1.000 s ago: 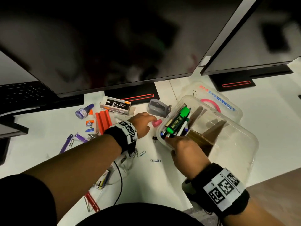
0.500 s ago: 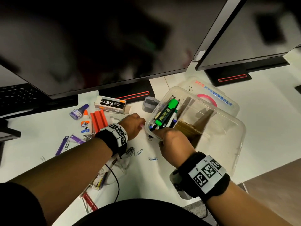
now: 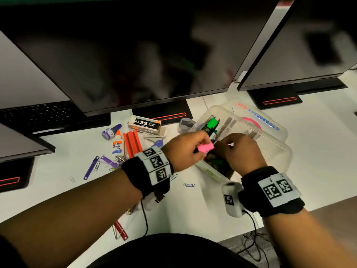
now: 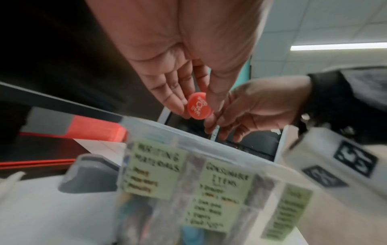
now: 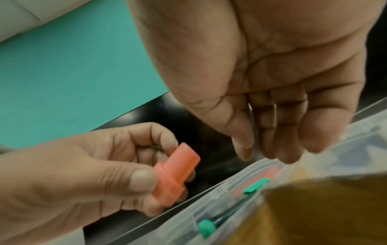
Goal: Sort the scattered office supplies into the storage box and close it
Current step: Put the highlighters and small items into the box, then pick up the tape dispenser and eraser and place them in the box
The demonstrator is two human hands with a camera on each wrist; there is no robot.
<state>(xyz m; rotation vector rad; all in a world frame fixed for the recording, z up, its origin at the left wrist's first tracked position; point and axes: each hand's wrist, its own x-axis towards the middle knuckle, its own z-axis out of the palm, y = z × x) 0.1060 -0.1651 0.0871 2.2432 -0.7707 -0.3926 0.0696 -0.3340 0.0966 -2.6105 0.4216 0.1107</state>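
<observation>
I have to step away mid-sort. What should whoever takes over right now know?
Left hand: pinches the pink eraser above the storage box.
Right hand: above the box, fingers curled; a thin white strip shows at its fingertips, though a grip is unclear.
Done: green highlighter and pens are in the writing compartment.
Left: drop the eraser in, then gather the glue bottle, staples box, orange strips and paper clips; fit the lid, which lies behind the box.
</observation>
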